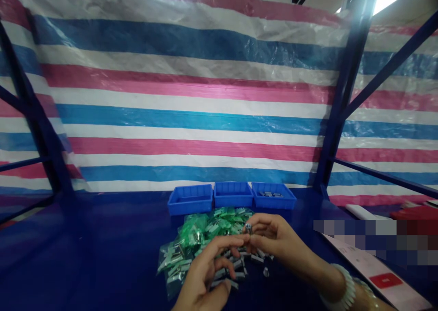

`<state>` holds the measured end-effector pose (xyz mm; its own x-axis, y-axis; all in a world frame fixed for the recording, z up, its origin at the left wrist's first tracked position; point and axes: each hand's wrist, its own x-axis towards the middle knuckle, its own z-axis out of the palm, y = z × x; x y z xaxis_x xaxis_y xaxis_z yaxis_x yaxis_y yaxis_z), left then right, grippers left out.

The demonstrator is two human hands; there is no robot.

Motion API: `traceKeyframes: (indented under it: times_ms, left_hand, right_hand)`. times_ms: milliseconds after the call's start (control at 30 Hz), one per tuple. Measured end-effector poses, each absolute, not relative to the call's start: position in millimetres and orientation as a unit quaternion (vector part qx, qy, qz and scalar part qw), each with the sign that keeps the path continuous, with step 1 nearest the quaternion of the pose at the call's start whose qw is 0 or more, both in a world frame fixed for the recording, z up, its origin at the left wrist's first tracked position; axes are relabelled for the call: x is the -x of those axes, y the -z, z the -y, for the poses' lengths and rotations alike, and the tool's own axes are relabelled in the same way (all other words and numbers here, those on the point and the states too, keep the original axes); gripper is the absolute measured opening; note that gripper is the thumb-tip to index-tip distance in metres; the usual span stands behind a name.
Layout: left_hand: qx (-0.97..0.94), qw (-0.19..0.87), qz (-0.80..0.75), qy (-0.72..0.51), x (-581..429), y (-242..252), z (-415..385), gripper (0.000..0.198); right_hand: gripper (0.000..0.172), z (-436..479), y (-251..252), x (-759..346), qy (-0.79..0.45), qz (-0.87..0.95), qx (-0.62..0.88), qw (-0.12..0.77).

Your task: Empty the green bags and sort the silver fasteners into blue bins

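Note:
A heap of small green plastic packets [200, 235] with little metal parts lies on the dark blue table [102, 247] in front of me. My right hand [273, 238] pinches one small metal part [248, 229] between thumb and fingertips above the heap. My left hand [205, 274] is curled beside it, fingertips reaching toward that same part; whether it holds anything I cannot make out. Loose grey metal parts [236, 265] lie under both hands.
Three blue plastic bins [190, 200] stand in a row behind the heap; the right bin [273, 196] holds a few metal parts. A striped tarp [191, 96] hangs behind on a blue metal frame [337, 101]. White papers with a red label [385, 280] lie at the right.

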<state>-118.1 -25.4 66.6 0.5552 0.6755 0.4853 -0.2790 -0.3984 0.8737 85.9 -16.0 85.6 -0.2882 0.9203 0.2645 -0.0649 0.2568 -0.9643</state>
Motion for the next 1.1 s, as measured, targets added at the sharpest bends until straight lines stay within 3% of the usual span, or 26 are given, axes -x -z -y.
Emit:
traceKeyframes:
  times_ms: [133, 233, 300, 467, 667, 800, 933, 1100]
  left_hand:
    - [-0.701, 0.52, -0.149, -0.464, 117.2, -63.7, 19.0, 0.048]
    - [-0.697, 0.522, -0.156, -0.466, 116.2, -61.1, 17.2, 0.049]
    - [-0.698, 0.522, -0.161, -0.463, 115.6, -60.5, 17.8, 0.049]
    - [-0.698, 0.519, -0.164, -0.465, 114.9, -60.3, 18.4, 0.046]
    - [-0.689, 0.52, -0.183, -0.47, 115.3, -59.0, 16.3, 0.046]
    - [-0.69, 0.511, -0.188, -0.476, 115.7, -61.9, 18.3, 0.041]
    - [-0.696, 0.507, -0.194, -0.47, 116.5, -62.4, 19.5, 0.04]
    - [-0.699, 0.507, -0.195, -0.464, 117.1, -59.8, 17.4, 0.04]
  right_hand:
    - [0.025, -11.5, -90.6, -115.2, -0.275, 0.655, 0.451, 0.541]
    - [0.023, -40.8, -90.4, -142.7, -0.053, 0.639, 0.565, 0.52]
    - [0.021, -57.6, -87.6, -156.8, -0.01, 0.623, 0.596, 0.506]
    - [0.036, -66.5, -76.4, -164.8, -0.012, 0.643, 0.619, 0.451]
    - [0.01, -23.8, -77.3, -140.4, -0.119, 0.762, 0.557, 0.308]
    - [0.007, -0.8, -84.2, -126.9, -0.141, 0.795, 0.561, 0.184]
    - [0.003, 7.8, -87.1, -120.7, -0.077, 0.786, 0.594, 0.154]
    - [0.011, 10.4, -84.7, -115.7, -0.04, 0.785, 0.6, 0.149]
